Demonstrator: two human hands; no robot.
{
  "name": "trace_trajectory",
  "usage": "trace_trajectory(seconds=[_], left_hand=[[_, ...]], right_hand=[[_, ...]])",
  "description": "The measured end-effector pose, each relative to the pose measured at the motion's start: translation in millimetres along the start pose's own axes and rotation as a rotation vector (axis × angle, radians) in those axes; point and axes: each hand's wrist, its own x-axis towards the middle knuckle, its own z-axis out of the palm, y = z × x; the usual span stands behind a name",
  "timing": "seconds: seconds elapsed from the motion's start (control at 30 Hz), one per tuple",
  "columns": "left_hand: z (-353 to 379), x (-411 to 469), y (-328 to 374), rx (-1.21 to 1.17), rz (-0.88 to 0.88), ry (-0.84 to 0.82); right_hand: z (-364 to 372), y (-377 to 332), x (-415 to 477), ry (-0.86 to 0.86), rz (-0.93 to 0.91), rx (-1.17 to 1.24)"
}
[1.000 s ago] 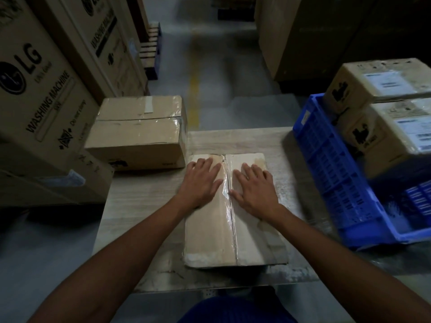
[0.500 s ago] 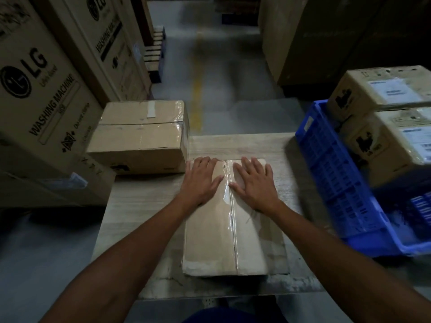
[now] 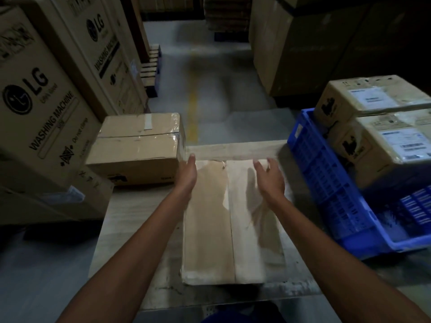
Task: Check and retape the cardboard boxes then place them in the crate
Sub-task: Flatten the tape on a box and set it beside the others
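Dim warehouse aisle: a pale, scuffed desk between tall washing-machine cartons and a blue crate. The cardboard box lies flat mid-desk. The left hand and right hand flank its far end — fingers loose, gripping nothing.

Dim warehouse aisle, low light. Pale wood table in foreground; left of table, tall LG washing machine cartons; beyond table, grey concrete floor with yellow line; beyond-left of table, stacked pallets; beyond-right of table, big brown cartons
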Motion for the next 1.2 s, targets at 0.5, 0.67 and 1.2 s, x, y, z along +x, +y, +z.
trace_trajectory(seconds=[0.5, 0.67, 1.2], left_hand=[[-30, -126, 59, 0.029, 0.624, 0.197], [-47, -130, 23, 0.084, 0.712, 0.202], [-51, -162, 17, 1.155, 1.06, 0.002]], right_hand=[[-38, -50, -51, 0.275, -0.146, 0.33], [-29, -34, -76, 0.287, -0.23, 0.317], [-18, -22, -114, 0.051, -0.774, -0.686]])
